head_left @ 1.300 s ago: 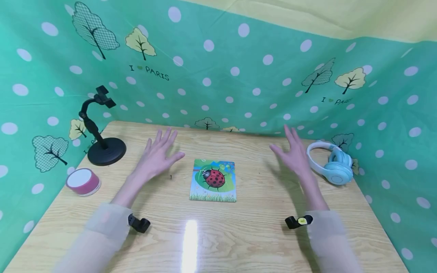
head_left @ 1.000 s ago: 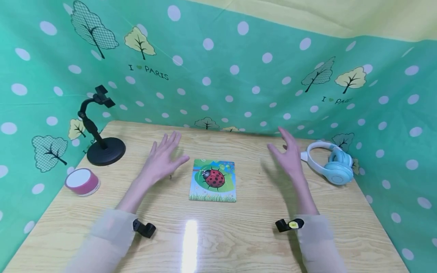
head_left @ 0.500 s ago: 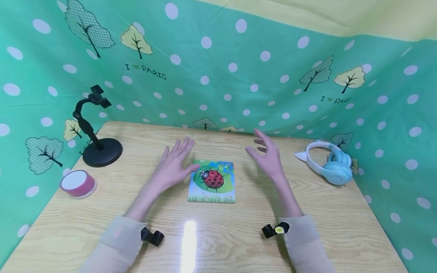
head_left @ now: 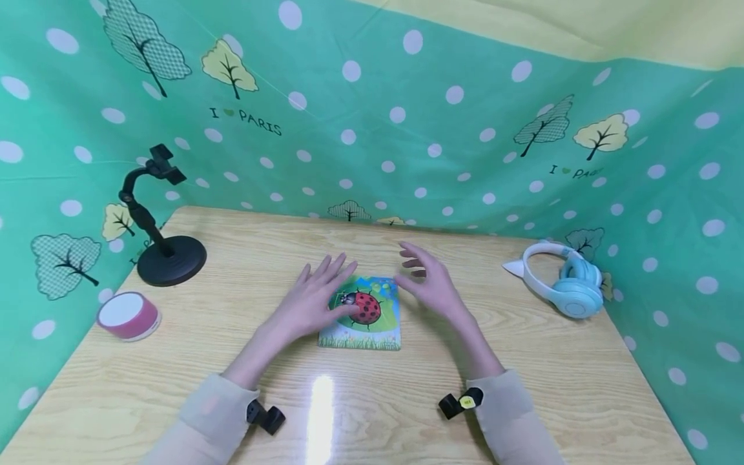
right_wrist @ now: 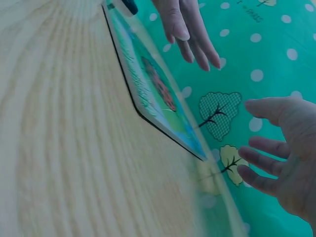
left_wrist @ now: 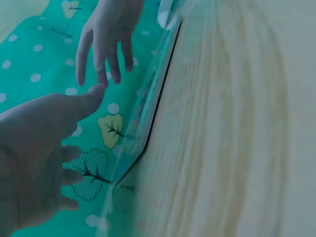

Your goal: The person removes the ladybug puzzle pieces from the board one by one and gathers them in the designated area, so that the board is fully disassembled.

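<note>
A thin square ladybug picture board lies flat on the wooden table, partly covered in the head view by my left hand. That hand hovers over the board's left side with fingers spread and thumb across the ladybug. On the other side, my right hand hangs above the upper right corner, fingers loosely bent and holding nothing. Seen from the right wrist, the board shows a dark lower edge, and both hands stay above it. The left wrist view catches the left hand with its thumb pointing toward the right hand.
A black phone stand rises at the back left, with a pink-and-white round container in front of it. Light blue headphones lie at the right edge of the table. Dotted green cloth hangs behind.
Both hands have moved inward and lower, from either side of the ladybug board to above it. The board keeps its place on the table. The head view has shifted slightly.
</note>
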Demonstrator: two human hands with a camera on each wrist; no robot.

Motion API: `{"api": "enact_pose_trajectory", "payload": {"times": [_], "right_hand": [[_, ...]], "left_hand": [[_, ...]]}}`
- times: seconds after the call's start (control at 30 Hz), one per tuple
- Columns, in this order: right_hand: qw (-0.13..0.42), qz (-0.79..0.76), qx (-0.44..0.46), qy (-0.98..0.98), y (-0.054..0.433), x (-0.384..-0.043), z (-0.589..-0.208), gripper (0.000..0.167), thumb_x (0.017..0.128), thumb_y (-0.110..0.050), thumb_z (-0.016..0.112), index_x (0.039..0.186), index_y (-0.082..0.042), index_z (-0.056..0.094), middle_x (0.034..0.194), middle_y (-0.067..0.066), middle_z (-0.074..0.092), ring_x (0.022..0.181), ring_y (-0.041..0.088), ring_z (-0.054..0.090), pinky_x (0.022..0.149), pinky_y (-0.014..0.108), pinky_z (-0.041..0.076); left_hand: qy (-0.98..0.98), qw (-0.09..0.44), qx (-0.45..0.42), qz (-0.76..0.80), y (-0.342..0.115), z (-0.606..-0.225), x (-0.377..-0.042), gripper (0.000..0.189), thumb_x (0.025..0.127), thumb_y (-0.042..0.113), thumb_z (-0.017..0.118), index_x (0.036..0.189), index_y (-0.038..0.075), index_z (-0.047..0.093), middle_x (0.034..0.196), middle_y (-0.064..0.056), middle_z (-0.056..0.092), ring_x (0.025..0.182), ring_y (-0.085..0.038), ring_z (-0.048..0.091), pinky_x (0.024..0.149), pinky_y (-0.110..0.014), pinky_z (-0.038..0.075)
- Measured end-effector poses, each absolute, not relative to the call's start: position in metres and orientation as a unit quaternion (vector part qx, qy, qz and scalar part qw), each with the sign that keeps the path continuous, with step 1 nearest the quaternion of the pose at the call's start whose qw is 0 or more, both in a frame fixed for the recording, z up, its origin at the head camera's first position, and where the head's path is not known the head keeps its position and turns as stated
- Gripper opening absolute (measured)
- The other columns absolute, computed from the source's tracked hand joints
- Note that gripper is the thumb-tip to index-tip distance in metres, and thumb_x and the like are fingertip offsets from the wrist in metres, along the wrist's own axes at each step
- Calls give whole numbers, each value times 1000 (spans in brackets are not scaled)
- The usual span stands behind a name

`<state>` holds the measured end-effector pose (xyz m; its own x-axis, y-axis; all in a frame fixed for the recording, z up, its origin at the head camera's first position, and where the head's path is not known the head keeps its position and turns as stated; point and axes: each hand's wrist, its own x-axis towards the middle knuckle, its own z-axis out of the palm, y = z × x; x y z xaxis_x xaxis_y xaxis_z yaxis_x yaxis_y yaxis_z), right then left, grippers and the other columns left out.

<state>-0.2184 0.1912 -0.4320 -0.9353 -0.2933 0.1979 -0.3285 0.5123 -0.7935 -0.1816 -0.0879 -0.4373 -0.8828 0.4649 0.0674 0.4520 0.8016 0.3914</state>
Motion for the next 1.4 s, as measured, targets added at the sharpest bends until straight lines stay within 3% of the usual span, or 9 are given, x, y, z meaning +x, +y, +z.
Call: {"api": "enact_pose_trajectory", "payload": {"times": [0.67,0.97,1.17,1.4], "right_hand": [[-64,414,201,-885,184,-211,-436,76,87,-13,83,154,-15,47,133,15,69,123,33,65,108,49,53],[-72,353,214,-908,181,-213,-439,79,84,-13,85,153,-15,48,129,8,72,121,28,67,109,48,52],[-70,327,207,-919,178,-213,-439,76,84,-14,86,151,-15,51,126,5,74,120,26,67,109,45,52],[-65,288,201,-934,175,-210,-435,73,82,-16,87,148,-15,55,124,3,76,126,28,66,114,50,48]], "left_hand": [[928,111,302,189,-71,-451,-168,84,94,61,64,163,27,30,174,-9,14,162,-38,9,129,-66,8],[924,107,321,179,-74,-454,-168,66,98,57,60,157,31,44,173,-15,16,161,-44,8,127,-70,9],[919,105,333,180,-75,-453,-168,63,100,55,58,157,32,44,173,-17,16,159,-47,9,126,-72,10],[918,108,336,180,-76,-453,-167,60,101,53,57,156,34,44,173,-16,15,159,-49,7,125,-72,11]]}}
